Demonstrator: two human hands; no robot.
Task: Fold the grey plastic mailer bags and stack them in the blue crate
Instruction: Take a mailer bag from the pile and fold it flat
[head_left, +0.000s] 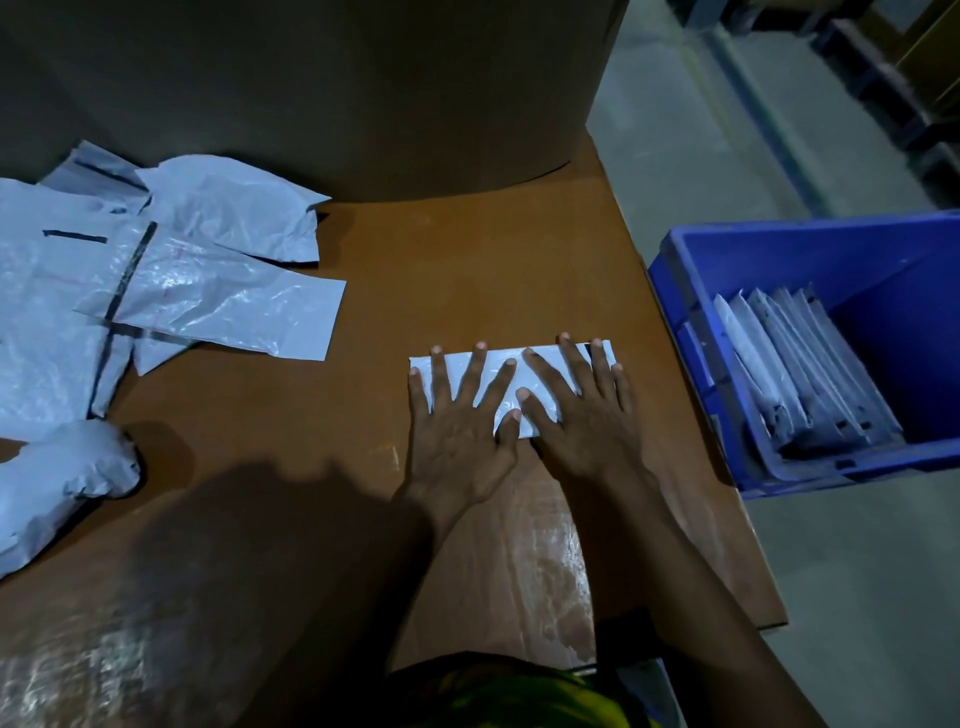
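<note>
Grey plastic, folded down to a short oblong: one mailer bag (457, 376) flat on the brown counter (441, 270), at about 4 o'clock from the middle of the view. Pinned there under both hands. On the bag's left part, the left hand (457, 441), spread wide, fingers straight and fanned. On its right part, the right hand (587, 436), likewise flat and splayed, with the two thumbs nearly meeting on the plastic. Nothing gripped or pinched, only pressed.

At 3 o'clock, just beyond the counter's right edge: the blue crate (779, 249), with a row of folded bags (800, 374) inside, standing on edge and leaning along its left wall. At 9 to 10 o'clock, a loose heap of unfolded bags (156, 275), overlapping and wrinkled, some crossed by dark strips. At 8 o'clock, a crumpled bag (67, 467) at the left edge of the view. At 12 o'clock, behind it all, a big brown cardboard box (363, 93) standing on the counter.
</note>
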